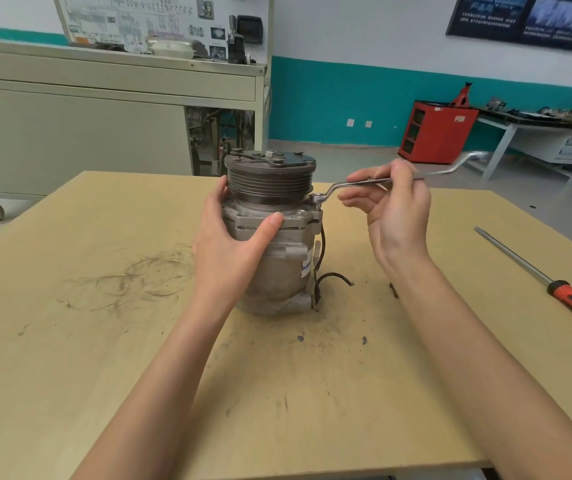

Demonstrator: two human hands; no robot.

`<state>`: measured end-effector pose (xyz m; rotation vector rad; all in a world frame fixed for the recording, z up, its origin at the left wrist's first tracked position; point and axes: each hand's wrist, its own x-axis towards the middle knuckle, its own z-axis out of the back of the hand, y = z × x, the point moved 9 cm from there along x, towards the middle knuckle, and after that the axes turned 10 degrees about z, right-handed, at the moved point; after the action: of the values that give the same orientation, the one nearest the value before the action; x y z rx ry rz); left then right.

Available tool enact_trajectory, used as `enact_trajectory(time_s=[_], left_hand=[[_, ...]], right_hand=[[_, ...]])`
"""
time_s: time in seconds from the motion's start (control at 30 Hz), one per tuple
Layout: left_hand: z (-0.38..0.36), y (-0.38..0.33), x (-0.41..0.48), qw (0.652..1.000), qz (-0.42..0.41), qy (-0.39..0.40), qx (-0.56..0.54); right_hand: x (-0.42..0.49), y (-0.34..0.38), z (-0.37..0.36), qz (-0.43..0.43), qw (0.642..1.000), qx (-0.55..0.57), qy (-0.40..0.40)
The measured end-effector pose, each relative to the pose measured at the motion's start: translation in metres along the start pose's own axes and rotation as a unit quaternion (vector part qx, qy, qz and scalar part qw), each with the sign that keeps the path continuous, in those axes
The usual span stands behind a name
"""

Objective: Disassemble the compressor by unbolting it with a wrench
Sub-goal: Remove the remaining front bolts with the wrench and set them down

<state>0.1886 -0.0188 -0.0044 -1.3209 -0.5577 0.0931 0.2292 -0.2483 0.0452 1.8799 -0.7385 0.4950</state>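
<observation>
Risks first. The right hand (395, 202) only pinches the wrench (378, 181) mid-shank, thumb on top and forefinger beneath, with the other fingers loosely spread below. That grip looks too light for a tight bolt. The ring end sits over a bolt (317, 199) on the flange at the right of the compressor (277, 258), just under the pulley (269, 183). If the ring is not fully down, a pull could cam it off and round the head. The offset shank adds to that tendency.

The compressor stands on end, tall on a small base. A sideways pull on the wrench could twist or tip it unless the left hand (232, 237) holds firm. That hand wraps the body, thumb laid across the front flange and fingers curled round the far side. A slip would likely send the knuckles into the pulley. The loose black wires (329, 277) at lower right might also snag.

Look of the thing — grey cast body, dull and grimy. A ribbed pulley and a dark clutch plate with a centre nut sit on top. The flange shows another bolt head. There is a small blue-and-white label on the right side.

Place — centre of the frame, upright on the tan, scuffed counter (104, 341). A screwdriver (554, 289) lies well apart at the right edge.
</observation>
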Motion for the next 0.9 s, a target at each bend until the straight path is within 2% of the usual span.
enact_trajectory(time_s=[0.13,0.27,0.33,0.43,0.5,0.63,0.7,0.77,0.8,0.83,0.9], left_hand=[[0.000,0.001,0.000,1.000,-0.003,0.000,-0.003],[0.000,0.000,0.001,1.000,-0.009,0.003,-0.007],[0.000,0.000,0.001,1.000,-0.012,0.004,-0.011],[-0.001,0.001,0.002,1.000,-0.011,0.005,-0.012],[-0.001,0.002,0.002,1.000,-0.009,0.006,-0.012],[-0.001,0.003,0.001,1.000,-0.004,0.007,-0.011],[-0.001,0.002,0.001,1.000,-0.005,0.009,-0.010],[0.000,0.002,0.001,1.000,-0.003,0.010,-0.008],[0.000,0.002,0.001,1.000,-0.002,0.011,-0.007],[0.000,0.002,0.001,1.000,-0.001,0.012,-0.007],[0.000,0.003,0.001,1.000,0.002,0.014,-0.007]], right_hand=[[0.024,-0.058,-0.013,-0.207,0.973,0.100,0.012],[0.015,-0.106,-0.039,-0.322,0.932,0.154,0.062],[0.011,-0.116,-0.046,-0.341,0.926,0.137,0.085],[0.017,-0.109,-0.042,-0.336,0.924,0.174,0.052],[0.025,-0.092,-0.036,-0.304,0.927,0.218,0.027],[0.046,-0.035,-0.039,-0.217,0.932,0.288,0.045],[0.054,-0.005,-0.037,-0.166,0.957,0.227,0.076],[0.053,0.020,-0.033,-0.079,0.988,0.045,0.125],[0.046,0.030,-0.034,-0.030,0.984,-0.079,0.157],[0.036,0.037,-0.037,0.016,0.961,-0.202,0.191],[0.010,0.037,-0.050,0.079,0.883,-0.377,0.269]])
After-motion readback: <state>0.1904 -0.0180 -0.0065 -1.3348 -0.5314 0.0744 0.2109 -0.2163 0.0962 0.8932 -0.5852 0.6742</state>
